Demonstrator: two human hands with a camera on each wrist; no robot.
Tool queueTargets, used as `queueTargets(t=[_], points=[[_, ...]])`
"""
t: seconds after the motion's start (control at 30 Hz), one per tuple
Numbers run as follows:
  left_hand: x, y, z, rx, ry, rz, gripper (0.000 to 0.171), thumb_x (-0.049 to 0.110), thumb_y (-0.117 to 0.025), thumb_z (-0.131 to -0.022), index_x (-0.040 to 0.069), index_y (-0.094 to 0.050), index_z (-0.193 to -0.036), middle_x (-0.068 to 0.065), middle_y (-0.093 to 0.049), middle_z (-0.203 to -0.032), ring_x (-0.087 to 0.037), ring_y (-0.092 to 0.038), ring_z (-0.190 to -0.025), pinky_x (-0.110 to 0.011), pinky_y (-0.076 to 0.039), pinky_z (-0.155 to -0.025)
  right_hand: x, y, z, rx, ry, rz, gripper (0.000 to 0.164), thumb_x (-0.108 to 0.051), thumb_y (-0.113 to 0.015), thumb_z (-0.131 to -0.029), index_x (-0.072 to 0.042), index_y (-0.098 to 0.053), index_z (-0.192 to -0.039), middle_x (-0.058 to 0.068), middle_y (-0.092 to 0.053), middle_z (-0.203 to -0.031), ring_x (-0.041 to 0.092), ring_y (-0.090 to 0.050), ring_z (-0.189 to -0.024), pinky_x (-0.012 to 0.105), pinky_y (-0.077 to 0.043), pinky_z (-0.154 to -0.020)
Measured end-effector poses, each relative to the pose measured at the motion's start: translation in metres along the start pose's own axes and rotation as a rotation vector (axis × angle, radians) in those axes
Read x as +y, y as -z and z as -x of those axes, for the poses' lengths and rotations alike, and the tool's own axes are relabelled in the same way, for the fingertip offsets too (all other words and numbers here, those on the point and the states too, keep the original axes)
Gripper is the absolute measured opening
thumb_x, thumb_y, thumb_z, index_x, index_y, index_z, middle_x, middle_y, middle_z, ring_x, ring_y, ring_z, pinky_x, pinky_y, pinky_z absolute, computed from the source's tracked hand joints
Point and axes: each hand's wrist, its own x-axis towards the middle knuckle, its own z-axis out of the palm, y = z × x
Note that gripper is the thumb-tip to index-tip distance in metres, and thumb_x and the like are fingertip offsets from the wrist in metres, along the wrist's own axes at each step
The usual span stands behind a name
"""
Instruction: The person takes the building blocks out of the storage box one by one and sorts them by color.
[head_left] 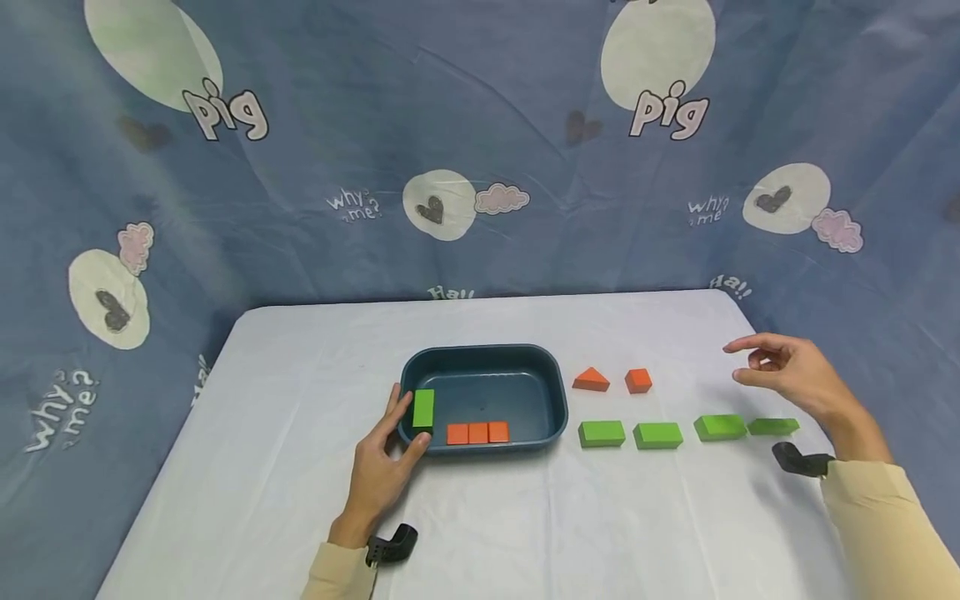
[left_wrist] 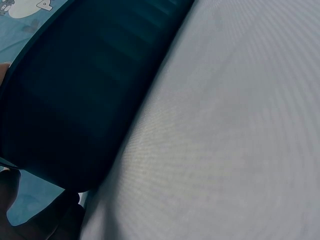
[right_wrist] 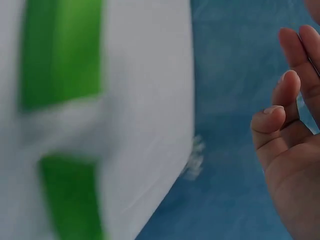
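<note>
My left hand (head_left: 380, 468) holds the left end of a dark blue tray (head_left: 487, 351), its thumb at the front rim and its fingers along the end. The left wrist view shows the tray's outer wall (left_wrist: 75, 100) close up, with dark fingertips at its edge. Inside the tray, a green block (head_left: 423, 408) stands at the left and several orange blocks (head_left: 477, 433) line the front wall. My right hand (head_left: 797, 372) hovers at the far right, fingers loosely bent, thumb and index apart, holding nothing. Below it lie a thin green piece (head_left: 773, 427) and a green block (head_left: 720, 427).
Right of the tray, an orange triangular block (head_left: 591, 380) and an orange cube (head_left: 638, 381) sit behind two green blocks, one nearer (head_left: 602, 433) and one farther right (head_left: 657, 435). All rest on a white-covered table (head_left: 480, 533). A blue patterned cloth (head_left: 480, 100) hangs behind it.
</note>
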Motion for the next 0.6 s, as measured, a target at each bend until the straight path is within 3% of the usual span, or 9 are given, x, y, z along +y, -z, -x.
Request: queueTargets(t=[0.23,0.43,0.6], points=[[-0.003,0.003,-0.001,-0.002,-0.009,-0.011,0.068,0.016,-0.08,-0.09,0.004,-0.05,-0.15,-0.009,-0.032,-0.163,-0.027,-0.032,-0.149,-0.011,-0.025,-0.113,-0.044,-0.02,-0.03,-0.011,0.125,-0.102,0.037,0.003,-0.082,-0.083,0.0,-0.071,-0.118,0.008,-0.061,-0.088,0.018,-0.059,-0.071,0.024,-0.051,-0.063],[-0.004,0.003,0.0,-0.011,0.0,-0.015,0.069,0.016,-0.08,-0.09,0.005,-0.049,-0.151,-0.01,-0.032,-0.164,-0.027,-0.032,-0.149,-0.011,-0.023,-0.114,-0.072,-0.046,-0.054,-0.097,0.277,-0.16,0.039,0.007,-0.081,-0.082,0.003,-0.07,-0.119,0.003,-0.069,-0.106,0.02,-0.059,-0.081,0.025,-0.051,-0.064],[-0.004,0.003,0.001,-0.016,-0.003,-0.022,0.07,0.015,-0.081,-0.09,0.005,-0.049,-0.151,-0.011,-0.032,-0.163,-0.027,-0.032,-0.149,-0.011,-0.023,-0.114,-0.094,-0.067,-0.07,-0.169,0.338,-0.182,0.041,0.006,-0.082,-0.081,0.0,-0.07,-0.12,0.006,-0.069,-0.108,0.023,-0.059,-0.082,0.028,-0.05,-0.064]])
